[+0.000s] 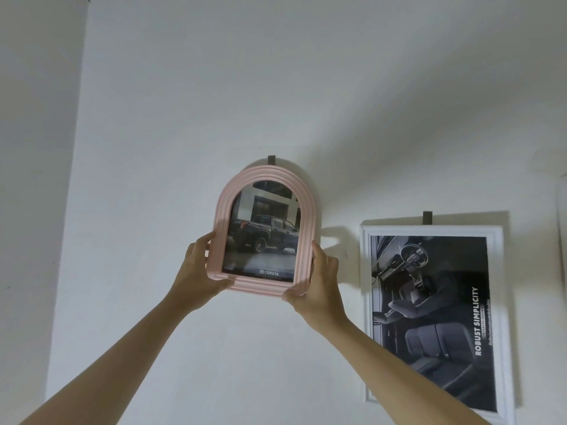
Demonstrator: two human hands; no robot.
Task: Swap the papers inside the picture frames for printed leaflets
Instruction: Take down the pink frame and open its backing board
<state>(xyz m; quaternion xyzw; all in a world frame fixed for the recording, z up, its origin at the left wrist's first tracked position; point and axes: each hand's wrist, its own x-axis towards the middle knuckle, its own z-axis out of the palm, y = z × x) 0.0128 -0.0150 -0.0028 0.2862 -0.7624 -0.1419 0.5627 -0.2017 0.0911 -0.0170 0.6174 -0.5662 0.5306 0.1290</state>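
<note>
Both frames show car leaflets already; left hand and right hand fingers grip the pink frame beneath its hook, white frame hanging right; likely near done.

A white wall bears two dark hooks.

The arched frame sits against the wall below a hook, the left hand and right hand at its lower corners. The rectangular frame hangs to its right, lower, under another hook.
</note>
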